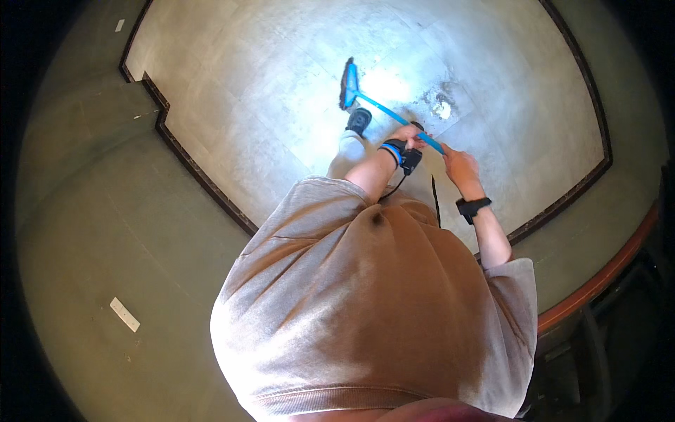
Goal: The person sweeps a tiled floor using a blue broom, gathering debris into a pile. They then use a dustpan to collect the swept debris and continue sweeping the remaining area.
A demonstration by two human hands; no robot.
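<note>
A blue push broom with dark bristles has its head [350, 87] near my shoe, and its blue handle [387, 112] slants down to the right. My left hand [409, 135] is closed around the middle of the handle; part of its grip is hidden. Near the handle's upper end, my right hand [462, 164] holds it. Dark debris [442, 95] lies on the tiled floor [253, 105] to the right of the broom head, beside a whitish patch [442, 110].
Green walls with a dark skirting board [203, 182] surround the floor, with a projecting corner at the left. White wall sockets [125, 315] are on the left wall. A reddish-brown curved edge [596, 287] runs at the lower right. My dark shoe [359, 121] stands close to the broom head.
</note>
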